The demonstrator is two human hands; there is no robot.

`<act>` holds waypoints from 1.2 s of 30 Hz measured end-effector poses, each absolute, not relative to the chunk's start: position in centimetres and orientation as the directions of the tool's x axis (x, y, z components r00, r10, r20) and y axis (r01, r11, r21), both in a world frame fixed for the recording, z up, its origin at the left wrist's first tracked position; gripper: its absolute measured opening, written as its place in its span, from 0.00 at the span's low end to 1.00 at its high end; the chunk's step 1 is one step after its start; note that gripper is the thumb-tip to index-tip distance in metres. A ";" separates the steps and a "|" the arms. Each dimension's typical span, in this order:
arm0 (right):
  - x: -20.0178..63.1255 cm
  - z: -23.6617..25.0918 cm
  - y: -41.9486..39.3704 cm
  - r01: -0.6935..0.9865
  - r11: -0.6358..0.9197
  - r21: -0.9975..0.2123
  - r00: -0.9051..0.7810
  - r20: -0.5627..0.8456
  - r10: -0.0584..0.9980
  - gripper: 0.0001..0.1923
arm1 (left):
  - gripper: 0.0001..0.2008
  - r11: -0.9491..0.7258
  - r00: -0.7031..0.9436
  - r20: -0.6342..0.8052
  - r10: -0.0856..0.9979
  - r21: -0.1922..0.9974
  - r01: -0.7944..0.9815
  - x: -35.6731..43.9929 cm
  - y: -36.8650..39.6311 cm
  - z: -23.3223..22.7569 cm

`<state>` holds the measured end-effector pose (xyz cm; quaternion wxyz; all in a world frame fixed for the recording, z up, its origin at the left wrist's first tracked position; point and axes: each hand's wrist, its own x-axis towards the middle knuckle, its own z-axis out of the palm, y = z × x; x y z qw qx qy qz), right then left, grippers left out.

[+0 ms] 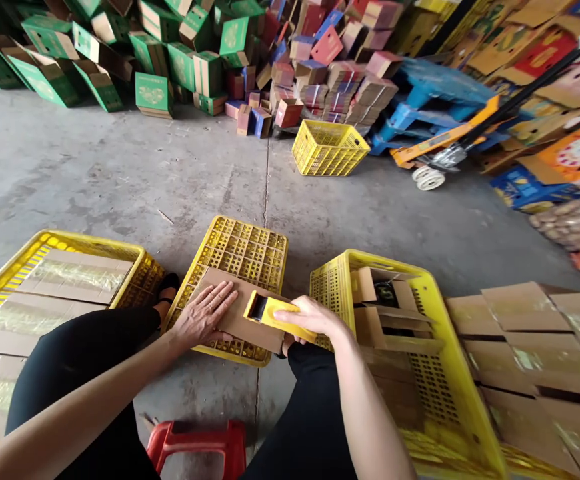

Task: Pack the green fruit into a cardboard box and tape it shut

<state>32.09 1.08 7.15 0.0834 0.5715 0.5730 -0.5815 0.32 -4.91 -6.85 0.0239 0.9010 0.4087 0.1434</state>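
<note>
A closed brown cardboard box (pixel 235 319) lies on an upturned yellow crate (pixel 243 247) between my knees. My left hand (pixel 207 310) rests flat on the left part of the box top, fingers stretched out. With my right hand (pixel 315 317) I grip a yellow tape dispenser (pixel 275 312), its dark front end over the right half of the box top. Whether the dispenser touches the cardboard I cannot tell.
Taped boxes (pixel 77 275) fill a yellow crate at my left. A yellow crate (pixel 433 293) at my right holds open boxes, with taped boxes (pixel 525 313) beyond. Ahead are a yellow crate (pixel 330 150), a pallet jack (pixel 445 143) and piled cartons (pixel 153 93). A red stool (pixel 197 440) is below me.
</note>
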 end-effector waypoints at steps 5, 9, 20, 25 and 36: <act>31.5 6.1 1.0 0.730 -0.332 -0.598 -0.355 -0.746 0.564 0.31 | 0.53 -0.681 0.648 0.231 0.726 0.111 0.724 0.2 -4.4 -6.0; 31.8 6.0 0.5 0.711 -0.325 -0.624 -0.370 -0.725 0.581 0.31 | 0.56 -0.744 0.703 0.268 0.658 0.090 0.662 2.4 -5.0 -6.4; 33.0 6.1 -0.6 0.685 -0.362 -0.632 -0.363 -0.727 0.582 0.30 | 0.51 -0.723 0.678 0.301 0.670 0.063 0.688 3.3 -5.1 -7.5; 35.5 6.6 -1.1 0.674 -0.399 -0.621 -0.340 -0.741 0.579 0.31 | 0.51 -0.719 0.677 0.286 0.678 0.067 0.692 3.3 -5.0 -7.8; 35.3 5.9 -1.3 0.703 -0.394 -0.593 -0.310 -0.753 0.580 0.31 | 0.49 -0.752 0.704 0.303 0.643 0.072 0.655 2.8 -4.8 -7.5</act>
